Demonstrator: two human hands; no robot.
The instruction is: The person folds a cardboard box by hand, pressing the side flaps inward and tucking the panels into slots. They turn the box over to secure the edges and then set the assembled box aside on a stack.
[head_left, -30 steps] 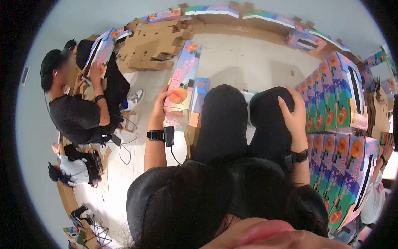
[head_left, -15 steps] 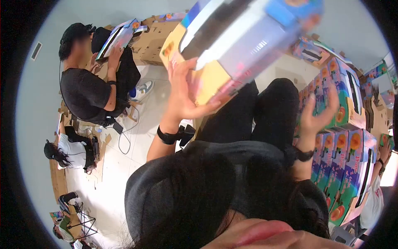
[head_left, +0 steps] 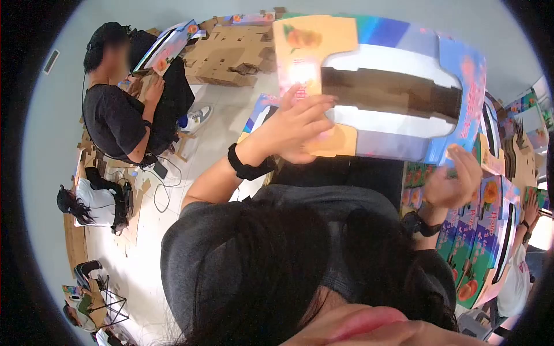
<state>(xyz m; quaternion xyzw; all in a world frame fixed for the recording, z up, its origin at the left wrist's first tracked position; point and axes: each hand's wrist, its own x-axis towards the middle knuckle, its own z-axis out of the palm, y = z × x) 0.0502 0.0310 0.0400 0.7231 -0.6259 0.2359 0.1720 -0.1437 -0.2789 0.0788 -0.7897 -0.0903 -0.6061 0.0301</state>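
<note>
A printed cardboard carton (head_left: 398, 138) with peach pictures, a yellow left end and a blue right end is held up above my lap. A long slot in its white panel shows the brown inside. My left hand (head_left: 297, 124) grips the yellow end, fingers lying over the panel toward the slot. At the lower right corner, my right hand (head_left: 455, 180) is curled with its fingertips against the blue end; motion blurs it slightly. Part of another printed carton (head_left: 259, 112) shows behind my left forearm.
Printed cartons (head_left: 476, 242) stand stacked at my right. Flattened brown cardboard (head_left: 228, 55) lies ahead. At the left, a seated person (head_left: 118, 115) handles a similar carton (head_left: 167, 49). Cables (head_left: 164, 193) trail across the floor. Another person's hand (head_left: 531, 210) shows far right.
The carton has turned from a steep tilt to nearly level and moved right, its slotted side now facing me. My right hand has risen from beside the stack to the carton's corner.
</note>
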